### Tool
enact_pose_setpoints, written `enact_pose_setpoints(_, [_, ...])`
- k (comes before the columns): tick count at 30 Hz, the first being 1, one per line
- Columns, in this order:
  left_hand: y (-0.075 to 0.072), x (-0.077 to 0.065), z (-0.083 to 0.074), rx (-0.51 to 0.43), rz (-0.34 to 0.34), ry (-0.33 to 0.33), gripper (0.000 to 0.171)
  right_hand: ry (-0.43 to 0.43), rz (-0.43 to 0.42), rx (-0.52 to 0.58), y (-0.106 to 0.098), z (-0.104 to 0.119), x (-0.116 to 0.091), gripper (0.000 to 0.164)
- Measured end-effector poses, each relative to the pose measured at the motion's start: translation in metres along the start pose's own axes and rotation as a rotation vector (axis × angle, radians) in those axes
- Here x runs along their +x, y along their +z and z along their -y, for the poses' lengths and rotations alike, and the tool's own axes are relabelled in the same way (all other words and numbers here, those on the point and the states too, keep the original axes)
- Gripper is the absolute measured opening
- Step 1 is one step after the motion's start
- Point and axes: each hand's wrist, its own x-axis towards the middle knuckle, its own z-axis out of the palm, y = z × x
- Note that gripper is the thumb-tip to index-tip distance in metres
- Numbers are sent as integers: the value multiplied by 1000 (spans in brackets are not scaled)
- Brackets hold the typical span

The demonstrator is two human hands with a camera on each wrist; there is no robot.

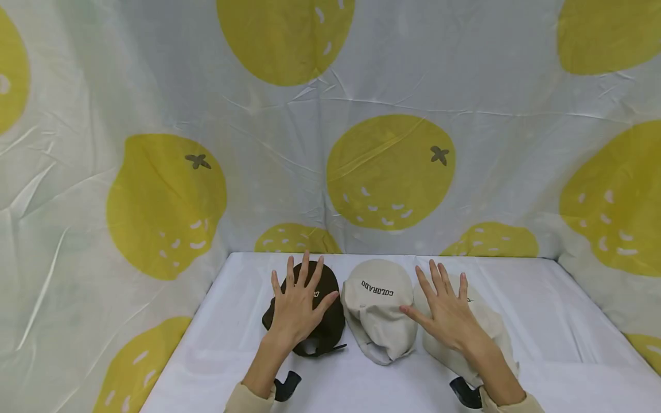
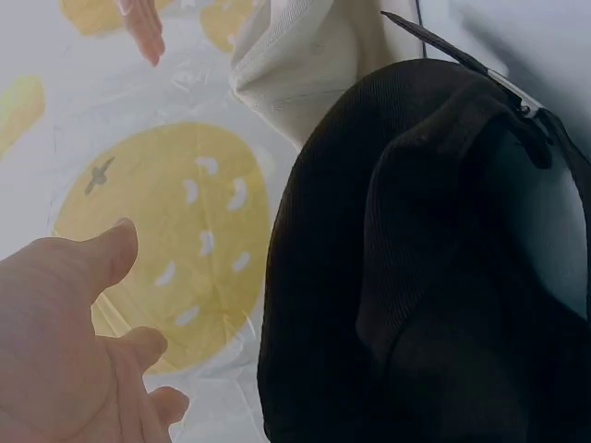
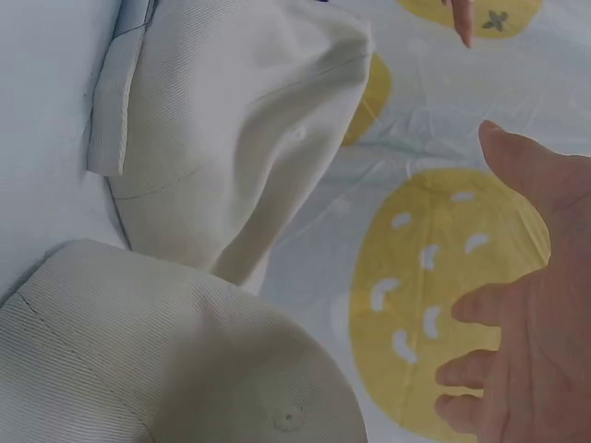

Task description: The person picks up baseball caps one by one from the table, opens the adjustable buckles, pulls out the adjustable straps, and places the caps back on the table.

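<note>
Three baseball caps lie in a row on the white table. The dark cap (image 1: 330, 318) is at the left, its back strap and metal buckle (image 2: 528, 107) showing in the left wrist view. A cream cap (image 1: 379, 321) lettered COLORADO sits in the middle, and a second cream cap (image 1: 490, 327) lies at the right. My left hand (image 1: 296, 307) is held with fingers spread over the dark cap, overlapping it in the head view. Fingers spread likewise, my right hand (image 1: 449, 315) is over the right cream cap and hides part of its lettering. Both hands hold nothing.
The white table (image 1: 568, 332) has its back edge against a hanging white cloth (image 1: 279, 149) printed with yellow lemons. The cloth also rises along the left and right sides. Black curved pieces (image 1: 287, 386) show at both wrists, beside beige sleeves (image 1: 250, 400).
</note>
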Motion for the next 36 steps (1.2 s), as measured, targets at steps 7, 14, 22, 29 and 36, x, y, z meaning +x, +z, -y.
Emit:
enact_pose_setpoints(7, [1, -6, 7, -12, -8, -2, 80, 13, 0, -1, 1, 1, -4, 91])
enact_pose_setpoints(14, [-1, -11, 14, -14, 23, -34, 81, 8, 10, 12, 2, 2, -3, 93])
enact_pose_setpoints(22, [-7, -16, 28, -37, 55, -54, 81, -15, 24, 41, 7, 7, 2, 93])
enact_pose_setpoints(29, [-16, -24, 47, -21, 70, -82, 80, -64, 55, 96, 12, 22, 10, 91])
enact_pose_setpoints(36, [-29, -32, 65, -44, 90, -138, 73, -145, 75, 132, 20, 41, 22, 89])
